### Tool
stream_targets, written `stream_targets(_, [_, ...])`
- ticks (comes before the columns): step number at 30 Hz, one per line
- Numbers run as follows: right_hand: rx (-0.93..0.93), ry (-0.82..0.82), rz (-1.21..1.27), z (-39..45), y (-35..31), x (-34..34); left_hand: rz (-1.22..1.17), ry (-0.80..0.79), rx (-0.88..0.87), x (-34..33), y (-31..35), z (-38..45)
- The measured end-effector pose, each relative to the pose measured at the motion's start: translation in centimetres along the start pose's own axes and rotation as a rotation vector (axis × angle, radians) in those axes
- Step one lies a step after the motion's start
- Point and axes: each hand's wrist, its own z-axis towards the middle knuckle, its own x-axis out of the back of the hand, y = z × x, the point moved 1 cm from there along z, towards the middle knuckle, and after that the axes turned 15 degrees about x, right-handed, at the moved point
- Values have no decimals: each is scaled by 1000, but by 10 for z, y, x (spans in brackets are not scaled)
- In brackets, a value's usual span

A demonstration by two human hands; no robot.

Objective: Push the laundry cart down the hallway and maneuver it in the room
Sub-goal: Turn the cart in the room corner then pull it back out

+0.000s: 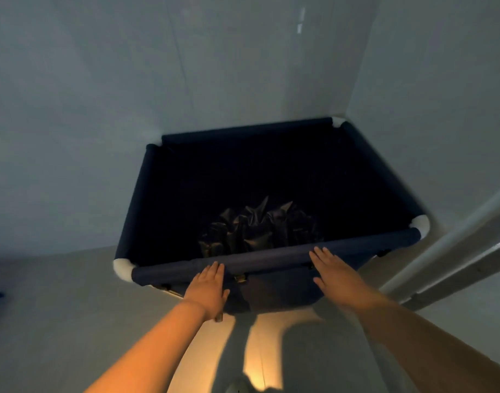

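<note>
Fingers (214, 269) of the left hand (207, 289) lie flat and spread, tips touching the near rail (271, 259) of the laundry cart (146, 194), nothing wrapped around it. Over on the other side, the right hand (335, 272) is just as open, palm down, fingertips resting on the same padded rail, further toward the right corner. Neither hand grips; both simply press against the edge.

And look where the cart sits: its far rail is close up against the back wall (101, 80), and the far right corner (338, 121) is tucked into the meeting of that wall with the side wall (441, 66). No room ahead, then. On the right, a white door frame (441, 251) runs diagonally just beside the near right corner cap (420, 224), a tight squeeze there. To the left, open floor (58, 293) stretches away from the near left corner, the one side with space. Down inside the dark fabric basin lies a crumpled dark bag (257, 231), near the front. Warm light falls on the floor between the forearms.
</note>
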Motion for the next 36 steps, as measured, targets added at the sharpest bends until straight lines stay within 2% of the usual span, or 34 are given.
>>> stream_targets(12, [117, 27, -35, -44, -28, 15, -100, 133, 82, -4, -5, -87])
stream_targets(19, [189, 76, -9, -22, -59, 28, -147, 192, 146, 3, -42, -97])
stream_targets(27, [286, 81, -28, 38, -135, 44, -163, 229, 176, 1, -110, -86])
stream_targets(32, [274, 103, 11, 97, -197, 54, -181, 284, 127, 10, -178, -58])
stream_targets(36, [231, 107, 68, 143, -251, 48, -159, 267, 50, 12, -233, -26])
